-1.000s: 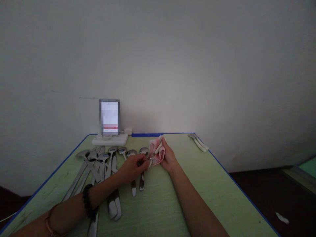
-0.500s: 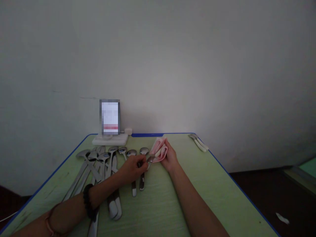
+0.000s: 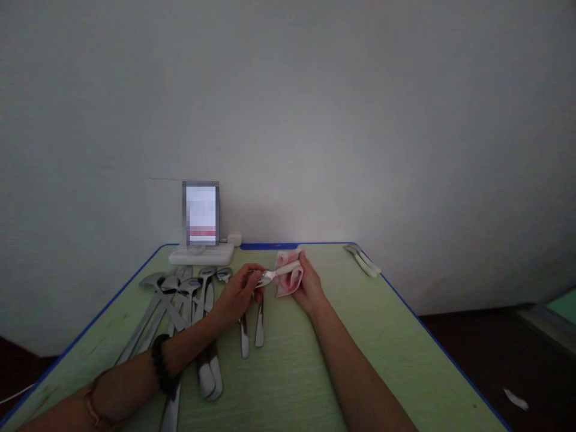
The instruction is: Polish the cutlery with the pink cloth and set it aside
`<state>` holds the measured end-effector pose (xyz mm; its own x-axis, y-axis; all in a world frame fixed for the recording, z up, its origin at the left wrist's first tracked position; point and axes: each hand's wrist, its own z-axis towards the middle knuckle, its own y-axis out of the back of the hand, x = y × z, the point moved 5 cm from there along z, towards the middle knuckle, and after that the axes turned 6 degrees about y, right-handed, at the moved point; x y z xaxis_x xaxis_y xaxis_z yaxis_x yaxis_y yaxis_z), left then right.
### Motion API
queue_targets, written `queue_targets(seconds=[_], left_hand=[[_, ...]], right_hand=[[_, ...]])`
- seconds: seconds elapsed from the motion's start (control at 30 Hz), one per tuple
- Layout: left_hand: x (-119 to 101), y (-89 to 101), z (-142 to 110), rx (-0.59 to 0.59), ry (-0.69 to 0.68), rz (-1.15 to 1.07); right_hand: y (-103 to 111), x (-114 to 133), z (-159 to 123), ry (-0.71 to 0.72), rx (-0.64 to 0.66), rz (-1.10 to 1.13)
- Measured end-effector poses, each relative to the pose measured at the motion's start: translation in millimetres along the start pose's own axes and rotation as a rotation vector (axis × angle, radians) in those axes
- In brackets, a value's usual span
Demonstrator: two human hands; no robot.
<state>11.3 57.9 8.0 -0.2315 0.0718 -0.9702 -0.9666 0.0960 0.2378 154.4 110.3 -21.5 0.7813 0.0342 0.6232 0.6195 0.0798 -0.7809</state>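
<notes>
My left hand (image 3: 237, 295) pinches the metal head of a small white-handled fork (image 3: 275, 273), holding it level above the green table (image 3: 292, 366). My right hand (image 3: 308, 287) grips a folded pink cloth (image 3: 288, 278), which is wrapped round the fork's white handle. Just under my left hand a row of several steel spoons (image 3: 198, 288) lies on the table, bowls pointing away from me. A dark bead bracelet sits on my left wrist.
A standing card on a white base (image 3: 201, 254) is at the table's far edge by the wall. Two white-handled utensils (image 3: 362, 259) lie at the far right corner. The table has a blue rim; dark floor shows to the right.
The fork has been lifted and turned level, its head now in my left fingers. My left hand moved up and away; the cloth stayed round the handle.
</notes>
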Motion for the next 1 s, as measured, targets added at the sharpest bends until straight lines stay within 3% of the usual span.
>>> queue_targets(seconds=[0.1,0.4,0.6,0.83,1.0], left_hand=[[4.1,0.8,2.5,-0.014,0.008,0.020],[4.5,-5.2,1.5,0.093,0.004,0.114],[-2.1,-7.7,-2.7,0.094,-0.024,0.099],[5.9,-7.1,0.8,0.096,-0.026,0.018],[5.5,-5.0,1.0,0.072,-0.032,0.025]], right_hand=[[-2.7,0.4,-2.4,-0.009,-0.002,-0.004],[-17.4,-0.1,-11.5,-0.146,0.012,0.010],[-13.1,-0.3,-10.8,-0.065,0.009,-0.069],[-21.5,-4.1,-20.4,-0.118,0.169,-0.199],[-26.4,-3.0,-25.9,-0.144,0.216,-0.197]])
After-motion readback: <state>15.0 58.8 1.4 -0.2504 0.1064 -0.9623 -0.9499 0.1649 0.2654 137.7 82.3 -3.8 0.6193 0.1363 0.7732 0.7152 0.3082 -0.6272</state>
